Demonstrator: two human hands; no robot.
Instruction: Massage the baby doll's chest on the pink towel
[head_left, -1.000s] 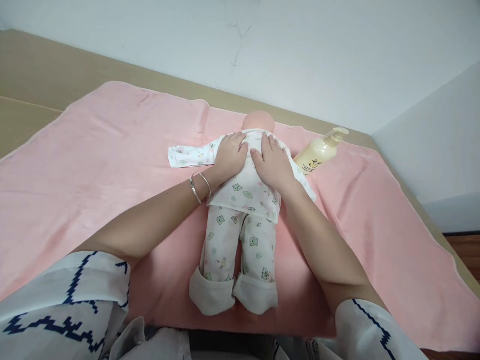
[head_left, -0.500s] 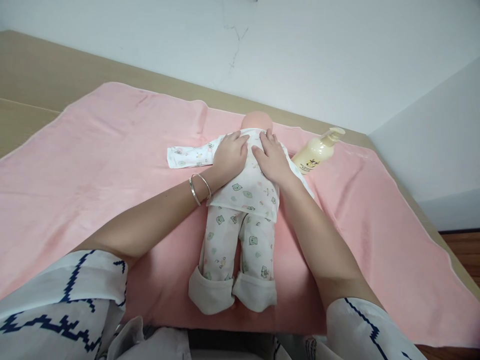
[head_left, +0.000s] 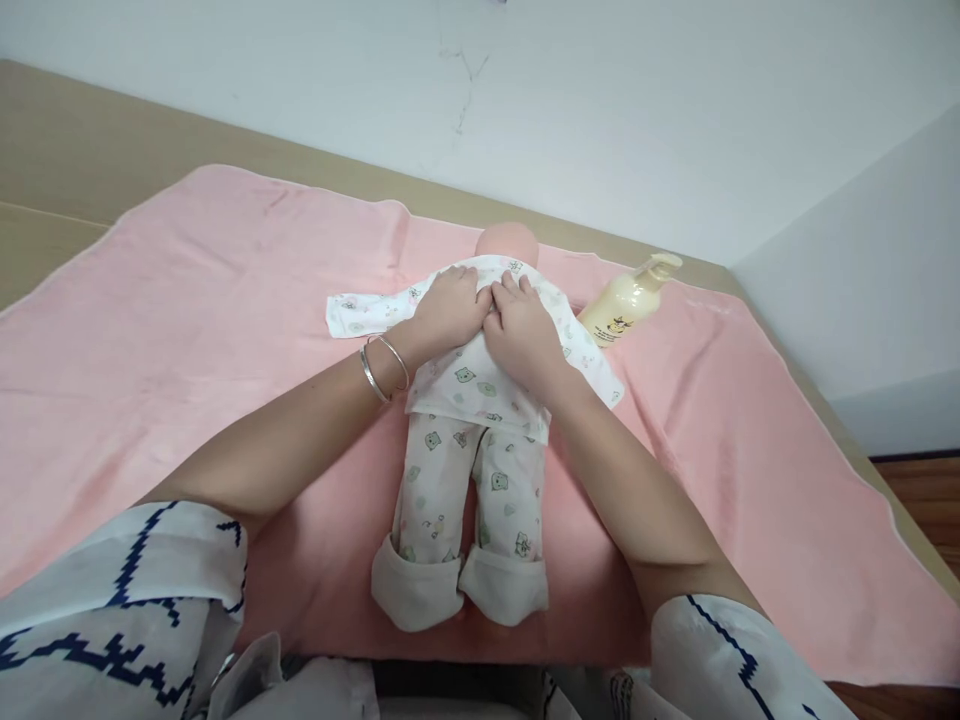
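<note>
A baby doll lies lengthwise before me, its round bare head [head_left: 508, 242] at the far end with no face showing. It wears a white printed top [head_left: 480, 385] and matching trousers [head_left: 510, 490] with wide turned-up cuffs. On the upper part of the top rests my left hand [head_left: 454, 308], fingers laid over the cloth and nothing in its grasp. My right hand [head_left: 521, 328] lies beside it in the same way, fingers slightly bent. The two hands meet at the thumbs along the middle of the doll's body.
Under the doll a pink blanket [head_left: 247, 290] covers most of the tan surface [head_left: 90, 130]. A pale yellow pump bottle [head_left: 626, 302] leans on its side to the right of the doll. A white wall [head_left: 600, 120] rises behind.
My hands have come together at the middle of the doll's top. The right hand has shifted left and toward me, leaving more of the right sleeve in sight.
</note>
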